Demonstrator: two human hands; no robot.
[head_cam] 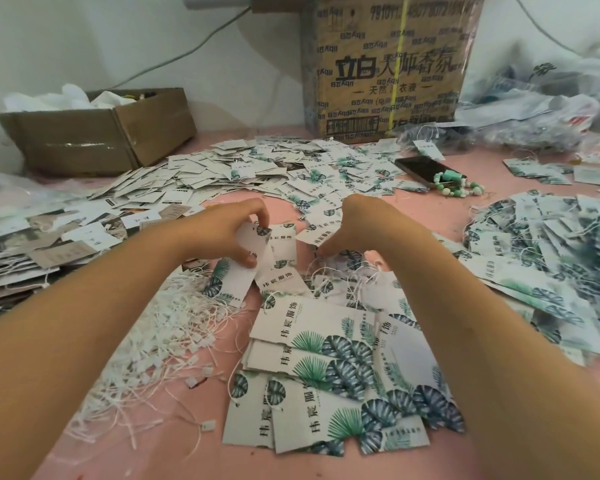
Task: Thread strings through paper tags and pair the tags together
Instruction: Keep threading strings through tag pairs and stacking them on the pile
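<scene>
At my far left an open cardboard box sits on the pink table, and nearer me lies a loose tangle of white strings. My left hand pinches a small bunch of paper tags, fingers on top and thumb below, beyond the stack of leaf-print tags in front of me. Just beside it my right hand curls downward, its fingers hidden behind its back; I cannot tell whether it grips anything. Further right lie a phone, a bead bracelet and a heap of strung tags.
</scene>
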